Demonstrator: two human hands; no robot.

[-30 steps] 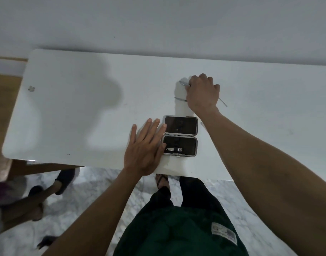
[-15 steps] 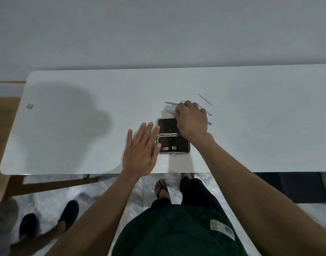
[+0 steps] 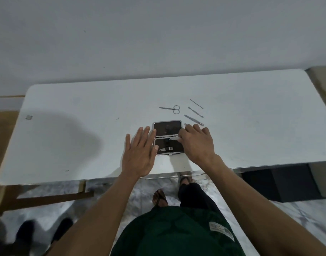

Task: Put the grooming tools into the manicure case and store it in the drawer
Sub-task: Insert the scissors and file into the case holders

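Observation:
The manicure case [image 3: 167,130] lies open on the white table [image 3: 84,137], two dark halves with a silver rim. A nail clipper [image 3: 165,149] sits in the near half. My left hand [image 3: 140,154] rests flat against the case's left edge, fingers spread. My right hand [image 3: 195,143] grips a slim metal tool [image 3: 174,139] and holds its tip over the case's hinge. Beyond the case lie small scissors [image 3: 174,109], a thin rod [image 3: 196,103], a pusher [image 3: 195,112] and a wider file [image 3: 193,120].
The table's near edge runs just under my wrists, with a pale drawer front [image 3: 177,175] below it. A dark cabinet [image 3: 280,183] stands under the table at right. Another person's dark shoes [image 3: 43,231] are on the marble floor at lower left.
My right hand came back from the loose tools behind the case, carrying a slim tool, and now hovers over the case. The scissors and other tools are uncovered. My left hand stayed put.

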